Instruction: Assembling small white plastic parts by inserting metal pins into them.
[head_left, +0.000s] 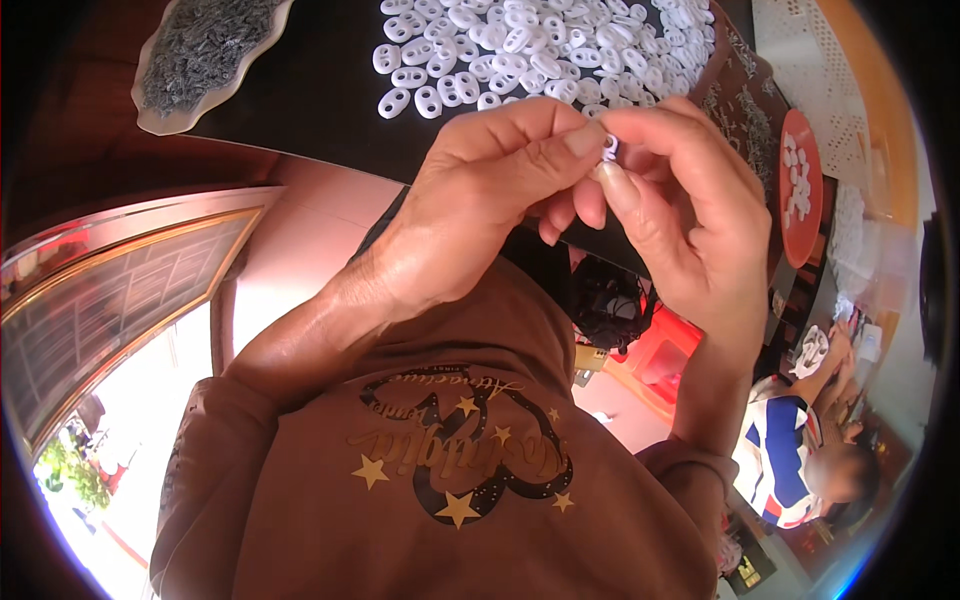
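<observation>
My left hand [478,195] and my right hand [695,205] meet in front of my chest, near the table's edge. Between their thumbs and index fingers is a small white plastic piece [609,149], mostly hidden by the fingertips. Both hands are closed in a pinch on it. Just beyond them spreads a pile of white oval two-hole cord locks [450,88] on the dark table [330,100]. Whether the pinched piece is a whole cord lock or one part of it, I cannot tell.
At the far left, a pale tray [172,122] holds a heap of small grey pieces, perhaps springs. A red-orange plate [797,245] with several white pieces stands at the right, near scattered grey bits [755,115]. A red stool [665,350] and another person [785,450] are lower right.
</observation>
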